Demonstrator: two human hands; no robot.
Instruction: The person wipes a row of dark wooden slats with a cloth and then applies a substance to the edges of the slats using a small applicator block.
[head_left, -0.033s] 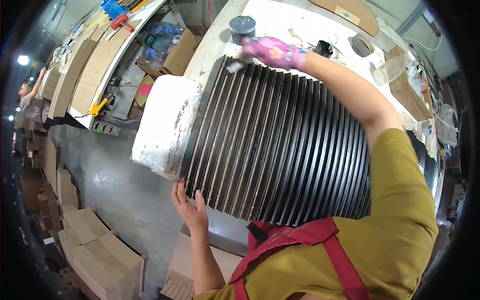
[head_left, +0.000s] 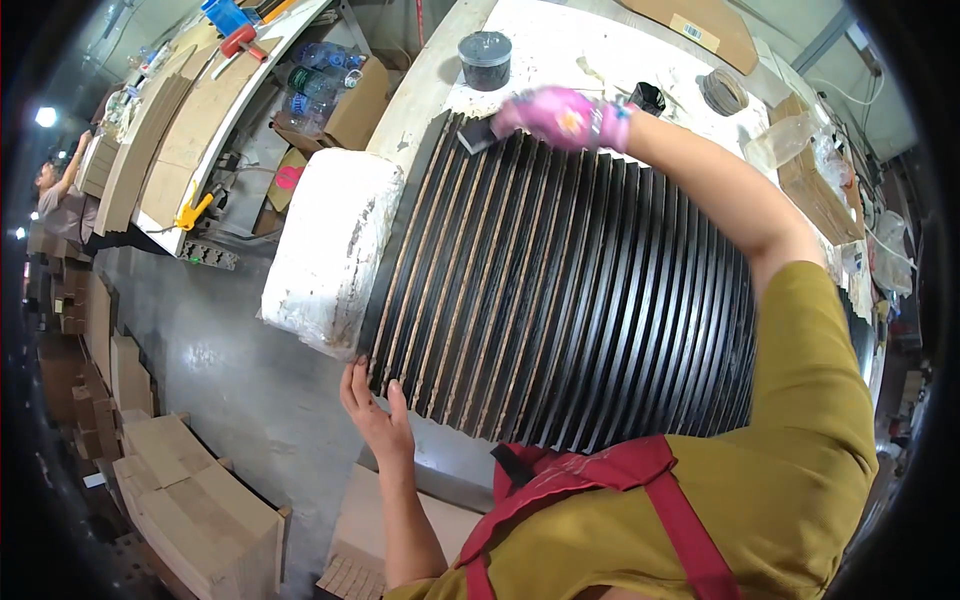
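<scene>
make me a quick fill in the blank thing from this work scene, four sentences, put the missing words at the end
1. The glove on the right hand, which holds a flat tool, is mostly ____.
2. The left hand, at the near edge of the black ridged strips, is ____ rather than gloved.
3. The white wrapped block lies to the ____ of the strips.
4. At the upper left, the mallet head is ____.

Missing words: pink; bare; left; red

Over there, the person's pink-gloved right hand (head_left: pixel 548 118) grips a flat tool (head_left: pixel 478 136) at the far ends of the black strips (head_left: pixel 590 270); the bare left hand (head_left: pixel 382 418) touches their near corner, beside a white bundle (head_left: pixel 330 245). A dark tub (head_left: pixel 485 65) stands on the worktop (head_left: pixel 555 45).
</scene>
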